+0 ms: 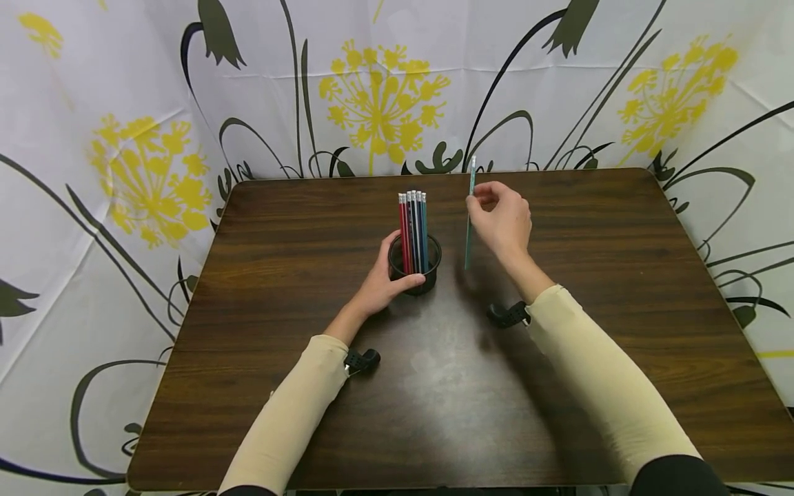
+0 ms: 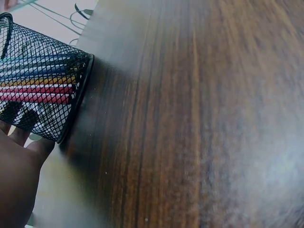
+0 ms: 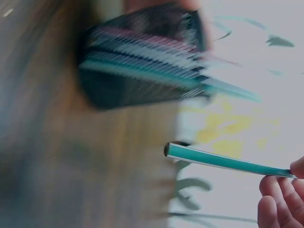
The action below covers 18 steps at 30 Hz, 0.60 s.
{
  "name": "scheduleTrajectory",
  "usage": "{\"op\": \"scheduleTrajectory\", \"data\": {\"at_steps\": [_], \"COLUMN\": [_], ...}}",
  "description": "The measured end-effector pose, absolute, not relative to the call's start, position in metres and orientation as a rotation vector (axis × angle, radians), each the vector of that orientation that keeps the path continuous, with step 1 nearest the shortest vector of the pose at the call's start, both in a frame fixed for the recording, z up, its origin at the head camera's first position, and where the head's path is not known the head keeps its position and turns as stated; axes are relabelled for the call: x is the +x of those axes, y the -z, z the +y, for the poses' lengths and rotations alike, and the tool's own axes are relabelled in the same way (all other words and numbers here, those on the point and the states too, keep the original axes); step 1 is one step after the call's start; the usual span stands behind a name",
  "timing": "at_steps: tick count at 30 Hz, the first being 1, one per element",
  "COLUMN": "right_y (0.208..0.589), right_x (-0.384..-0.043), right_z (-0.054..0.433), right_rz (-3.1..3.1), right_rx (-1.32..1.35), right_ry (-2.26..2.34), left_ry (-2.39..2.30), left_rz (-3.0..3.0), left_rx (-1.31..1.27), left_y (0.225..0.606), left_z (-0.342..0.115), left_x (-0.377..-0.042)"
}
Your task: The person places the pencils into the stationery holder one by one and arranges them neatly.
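A black mesh pencil cup (image 1: 433,267) stands on the table with a bundle of pencils (image 1: 414,231) in it, red, dark and blue, their erasers up. My left hand (image 1: 378,282) grips the cup from its left side, thumb across the front. In the left wrist view the pencils show through the mesh (image 2: 40,42). To the right of the cup, my right hand (image 1: 505,217) pinches a teal pencil (image 1: 468,241) by its upper part. That pencil is held nearly upright, eraser end on top. Its lower end (image 3: 178,151) looks flat and unsharpened in the right wrist view.
The dark wood-grain table (image 1: 279,275) spreads out around both hands. Behind its far edge hangs a white cloth (image 1: 267,83) printed with yellow flowers and dark stems. A black strap device (image 1: 509,315) sits at the right wrist, another (image 1: 362,359) at the left.
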State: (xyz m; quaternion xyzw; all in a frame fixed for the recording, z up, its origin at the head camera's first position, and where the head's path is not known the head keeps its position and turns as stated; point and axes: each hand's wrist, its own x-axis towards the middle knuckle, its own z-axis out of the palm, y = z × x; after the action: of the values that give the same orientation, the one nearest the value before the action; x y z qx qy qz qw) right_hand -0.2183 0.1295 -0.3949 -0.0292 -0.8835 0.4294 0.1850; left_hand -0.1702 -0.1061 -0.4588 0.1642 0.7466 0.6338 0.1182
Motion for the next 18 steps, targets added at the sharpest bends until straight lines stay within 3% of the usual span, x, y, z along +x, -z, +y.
{"op": "scheduleTrajectory", "data": {"at_steps": [8,18], "right_y": [0.362,0.383], "right_x": [-0.204,-0.190], "right_z": [0.107,0.078], "right_rz": [-2.143,-2.212], "right_rx": [0.265,0.474], "right_ry": [-1.460,-1.475], "left_ry": [-1.885,-1.915], "left_rz": [2.161,2.169], "left_rx": [0.514,0.513], "left_y": [0.459,0.491], "left_z": [-0.105,-0.108], "left_x": [-0.172,-0.183]}}
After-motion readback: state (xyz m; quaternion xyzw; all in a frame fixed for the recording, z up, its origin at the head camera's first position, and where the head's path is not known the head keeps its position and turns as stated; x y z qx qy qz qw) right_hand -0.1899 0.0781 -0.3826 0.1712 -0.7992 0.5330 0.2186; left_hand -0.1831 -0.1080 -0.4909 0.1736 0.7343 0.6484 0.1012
